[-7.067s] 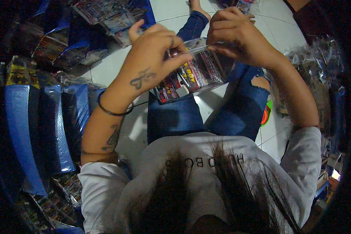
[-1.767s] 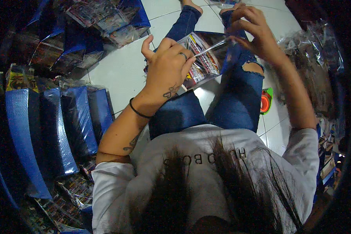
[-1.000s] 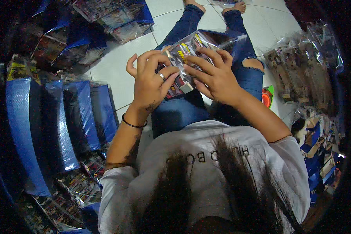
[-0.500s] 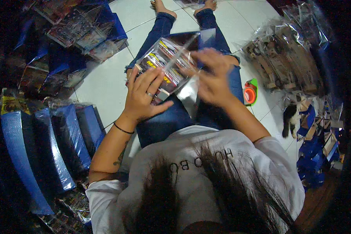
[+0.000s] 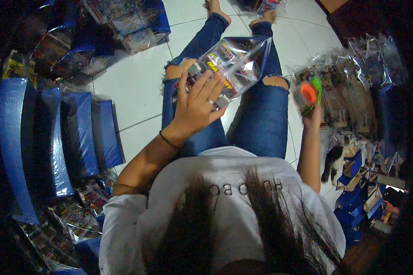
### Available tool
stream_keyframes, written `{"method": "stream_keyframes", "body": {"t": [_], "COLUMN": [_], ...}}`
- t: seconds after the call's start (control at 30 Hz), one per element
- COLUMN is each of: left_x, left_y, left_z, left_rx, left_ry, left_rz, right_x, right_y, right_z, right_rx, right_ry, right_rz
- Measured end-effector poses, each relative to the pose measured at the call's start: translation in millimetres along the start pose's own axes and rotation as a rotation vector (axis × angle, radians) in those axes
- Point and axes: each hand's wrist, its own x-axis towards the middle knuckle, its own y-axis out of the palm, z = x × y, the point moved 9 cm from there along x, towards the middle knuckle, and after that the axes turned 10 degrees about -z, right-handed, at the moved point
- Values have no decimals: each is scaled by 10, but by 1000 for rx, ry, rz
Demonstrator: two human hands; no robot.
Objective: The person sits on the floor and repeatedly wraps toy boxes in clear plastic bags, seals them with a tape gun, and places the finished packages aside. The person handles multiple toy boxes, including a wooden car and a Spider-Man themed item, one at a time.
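A box of dark packs with yellow and red print, in a clear plastic bag [image 5: 234,64], rests tilted across my thighs. My left hand [image 5: 199,96] lies over its near end, fingers spread across the top and thumb at the side, keeping hold of it. The bag's loose clear end sticks out toward the far right. Off to the right, my right hand [image 5: 313,117] grips a green tape dispenser [image 5: 315,87] with an orange core, lifted off the floor and slightly blurred.
Blue-sided wrapped boxes [image 5: 80,133] stand in a row at the left. More bagged packs [image 5: 135,23] pile up at far left. Wrapped brown goods [image 5: 339,91] line the right, near a black-and-white furry shape [image 5: 333,162] and blue and tan cartons [image 5: 360,183]. White tiles [image 5: 137,82] cover the floor.
My right hand has left the bagged box, moved right and picked the tape dispenser up from the floor. My left hand stays on the box, which has turned somewhat. The view has shifted.
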Motion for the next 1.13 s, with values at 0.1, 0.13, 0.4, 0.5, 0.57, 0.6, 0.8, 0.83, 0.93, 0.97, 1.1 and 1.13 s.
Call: {"method": "stream_keyframes", "body": {"t": [0.1,0.13,0.4,0.5,0.57,0.6,0.8,0.83,0.93,0.97,1.1,1.13], "left_x": [-3,2,-26,-62,-71,-78,-132,-127,-82,-54,-34,-64], "left_y": [-15,-28,-55,-32,-46,-45,-10,1,-3,7,3,19], "left_z": [-13,-22,17,27,1,16,228,209,351,374,268,210], "left_rx": [-27,-15,22,14,61,69,-58,-69,-155,-146,-154,-159], "left_ry": [-31,-30,-64,-54,-19,-23,-133,-126,-230,-216,-181,-172], "left_rz": [16,14,41,36,0,-6,-26,-19,-22,-22,-25,-10], "right_x": [-1079,-1622,-2788,-2968,-2949,-2945,-2732,-2901,-2939,-2953,-3083,-3012], "right_y": [1692,2273,4364,4703,4660,4708,3731,3283,2282,1988,1460,1485], "right_z": [1142,1320,277,-335,-469,-478,564,745,847,801,547,334], "right_rx": [-347,-470,-1442,-1869,-1951,-1964,-1339,-1105,-1115,-1149,-1043,-1224], "right_ry": [-691,-993,-1146,-1600,-1772,-1710,-1320,-1333,-1177,-1092,-948,-925], "right_rz": [350,575,1301,2042,2337,2259,1118,1081,882,851,777,781]}}
